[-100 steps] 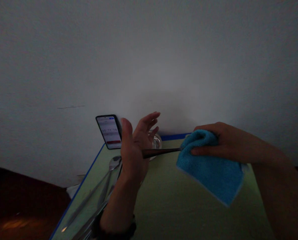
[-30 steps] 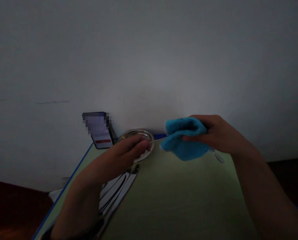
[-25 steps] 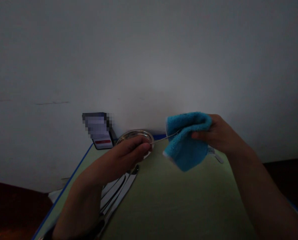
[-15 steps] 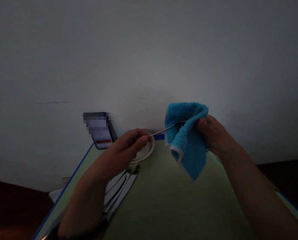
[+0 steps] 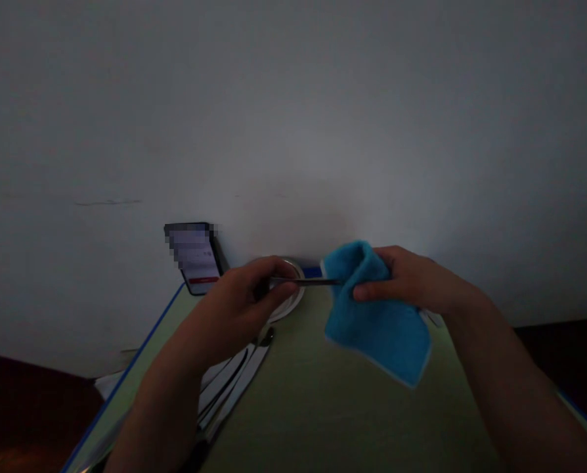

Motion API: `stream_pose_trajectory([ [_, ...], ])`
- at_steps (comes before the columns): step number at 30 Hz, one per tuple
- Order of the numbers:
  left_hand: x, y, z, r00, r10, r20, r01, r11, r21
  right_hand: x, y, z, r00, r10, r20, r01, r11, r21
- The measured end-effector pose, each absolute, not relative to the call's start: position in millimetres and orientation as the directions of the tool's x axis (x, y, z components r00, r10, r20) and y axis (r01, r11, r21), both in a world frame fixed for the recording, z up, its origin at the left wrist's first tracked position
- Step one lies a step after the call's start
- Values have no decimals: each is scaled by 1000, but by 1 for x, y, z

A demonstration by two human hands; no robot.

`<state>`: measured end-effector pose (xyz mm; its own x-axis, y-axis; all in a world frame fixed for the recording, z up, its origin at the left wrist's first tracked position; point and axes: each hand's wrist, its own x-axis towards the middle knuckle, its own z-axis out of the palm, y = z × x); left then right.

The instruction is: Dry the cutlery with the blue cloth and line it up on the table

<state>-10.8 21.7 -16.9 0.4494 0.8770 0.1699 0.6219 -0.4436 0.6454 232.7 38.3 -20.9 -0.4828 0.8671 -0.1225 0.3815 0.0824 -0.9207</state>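
Note:
My left hand [image 5: 237,299] pinches one end of a thin metal utensil [image 5: 318,282] between thumb and fingers. The utensil lies nearly level, and its other end runs into a blue terry cloth [image 5: 379,335], so its kind cannot be made out. My right hand [image 5: 406,279] is closed around the cloth, thumb on the near side, pressing the folds about the utensil. A lower corner of the cloth hangs loose over the table. Behind my left fingers, partly hidden, stands a round pale dish [image 5: 298,302].
Several long metal pieces that look like cutlery [image 5: 239,378] lie beside my left forearm. A phone [image 5: 197,259] leans against the wall [image 5: 293,131] at the back left. The green table [image 5: 323,407] has a blue edge. Something pale [image 5: 431,318] shows behind my right wrist.
The cloth and my right hand have come lower, with my right thumb turned toward the left. The utensil has gone from slanting to nearly level. My left hand has moved slightly.

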Motion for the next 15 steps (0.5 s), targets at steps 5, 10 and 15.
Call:
stream_pose_trajectory([
  [5, -6, 9, -3, 471, 856, 214, 650, -501, 572, 231, 28, -5, -632, 761, -147, 481, 236, -844],
  [10, -6, 9, -3, 509, 843, 175, 635, -505, 585, 232, 24, -2, -650, 754, -90, 504, 340, -794],
  [15, -24, 13, -6, 475, 874, 102, 647, -425, 633, 245, 24, -3, -599, 796, -90, 555, 331, -763],
])
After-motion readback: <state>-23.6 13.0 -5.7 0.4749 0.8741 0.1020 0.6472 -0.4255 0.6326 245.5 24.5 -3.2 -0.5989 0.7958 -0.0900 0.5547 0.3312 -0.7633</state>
